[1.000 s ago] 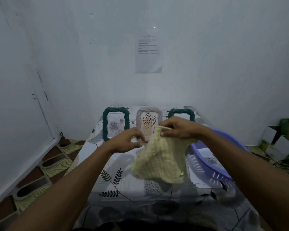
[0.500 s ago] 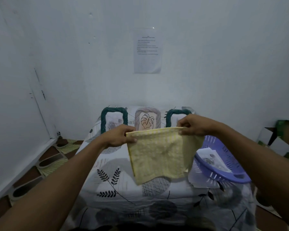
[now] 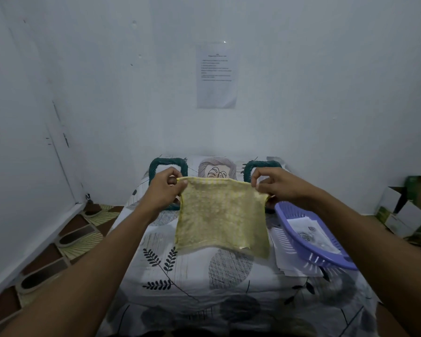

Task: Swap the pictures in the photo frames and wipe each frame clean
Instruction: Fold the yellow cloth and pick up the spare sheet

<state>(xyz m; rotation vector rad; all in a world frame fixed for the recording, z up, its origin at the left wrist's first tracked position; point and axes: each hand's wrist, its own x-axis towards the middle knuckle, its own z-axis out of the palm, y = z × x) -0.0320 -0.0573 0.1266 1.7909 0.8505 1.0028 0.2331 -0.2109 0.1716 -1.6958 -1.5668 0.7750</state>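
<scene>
A yellow cloth [image 3: 221, 215] hangs spread flat above the table, held by its two top corners. My left hand [image 3: 164, 188] pinches the left corner and my right hand [image 3: 275, 184] pinches the right one. Behind the cloth, three photo frames lean against the wall: a green woven frame [image 3: 156, 165] at the left, a pale frame with a leaf picture [image 3: 216, 167] in the middle, and a second green woven frame [image 3: 261, 165] at the right. The cloth and my hands hide their lower halves.
A purple plastic basket [image 3: 321, 256] holding printed pictures [image 3: 309, 232] sits at the table's right, on loose papers [image 3: 287, 259]. The table [image 3: 180, 276] has a leaf-patterned white cover. A sheet of paper [image 3: 216, 75] is taped to the wall. Cardboard boxes [image 3: 408, 205] stand on the floor at the right.
The bunched cloth has been pulled open into a flat square; my hands have moved apart to its two top corners and risen slightly.
</scene>
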